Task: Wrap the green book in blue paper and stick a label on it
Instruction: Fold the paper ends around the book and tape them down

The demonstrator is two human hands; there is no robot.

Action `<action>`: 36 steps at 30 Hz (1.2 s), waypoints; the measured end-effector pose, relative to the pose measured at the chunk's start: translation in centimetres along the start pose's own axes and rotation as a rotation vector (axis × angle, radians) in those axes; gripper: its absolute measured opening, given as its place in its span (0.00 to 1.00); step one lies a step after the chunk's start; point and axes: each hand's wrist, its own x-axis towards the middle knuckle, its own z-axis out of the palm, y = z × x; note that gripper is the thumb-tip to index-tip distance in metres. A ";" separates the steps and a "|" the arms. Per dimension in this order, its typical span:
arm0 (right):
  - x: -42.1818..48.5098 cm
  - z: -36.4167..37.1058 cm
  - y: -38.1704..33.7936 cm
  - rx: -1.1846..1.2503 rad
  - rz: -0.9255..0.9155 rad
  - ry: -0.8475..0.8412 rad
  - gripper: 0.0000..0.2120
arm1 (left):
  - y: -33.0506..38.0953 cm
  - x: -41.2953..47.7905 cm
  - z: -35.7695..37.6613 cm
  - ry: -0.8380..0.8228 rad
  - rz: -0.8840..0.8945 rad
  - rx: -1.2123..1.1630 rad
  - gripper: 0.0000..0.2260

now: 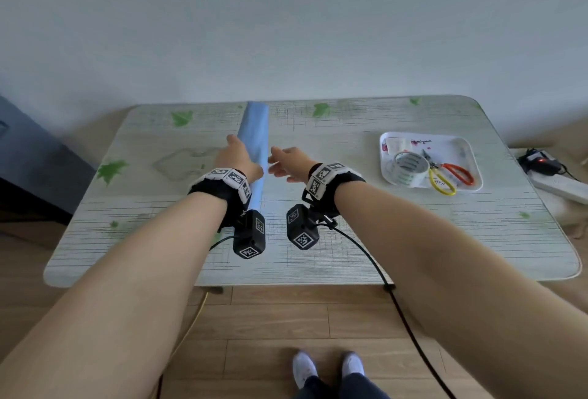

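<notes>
Blue paper (254,131) lies rolled into a long tube on the table (350,239), running from the far edge toward the near edge. All positions below are given relative to this tube.

Left hand (238,156): placed against the left side of the tube at about mid-length, thumb extended away from the person. The fingers are hidden by the back of the hand, so it cannot be determined whether they grip the tube or only touch it.

Right hand (288,164): just beside the right side of the tube, level with the left hand. The fingers are spread and relaxed, holding nothing; a narrow gap shows between the fingertips and the paper.

Each wrist carries a black band with printed markers, left band (226,182) and right band (327,179).

White tray (471,150): well to the right of the tube, on the same table. It contains a tape roll (409,169), scissors (451,172) with one red and one yellow handle, and small paper items too small to identify.

Power strip (560,188): farther right of the tube, beyond the tray, off the table edge.
</notes>
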 end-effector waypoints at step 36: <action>10.9 -8.8 7.8 -1.055 -0.211 -0.234 0.52 | 3.5 8.5 8.9 -0.396 0.091 0.326 0.27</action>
